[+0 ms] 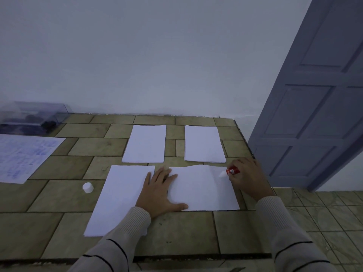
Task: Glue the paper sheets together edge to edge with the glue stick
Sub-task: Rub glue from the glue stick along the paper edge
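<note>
Tan stone-tile table (186, 228), matte rectangular slabs. Flat white far-left sheet (145, 143) and far-right sheet (203, 143) toward far edge. Left hand (159, 191) flat, fingers spread, pressing left edge of wavy near-right sheet (204, 189). Right hand (247, 175) curled round red glue stick (231, 171), white tip on that sheet's far-right corner, near table's right edge. Round white cap (87, 187) beside near-left sheet (117, 199).

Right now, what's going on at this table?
A person's left hand presses flat on the near right sheet, holding it down. The right hand has the glue stick in its grip, its uncapped tip at that sheet's right edge near the far corner. The cap lies on the table, left of the near left sheet. No sheets are joined yet.
</note>
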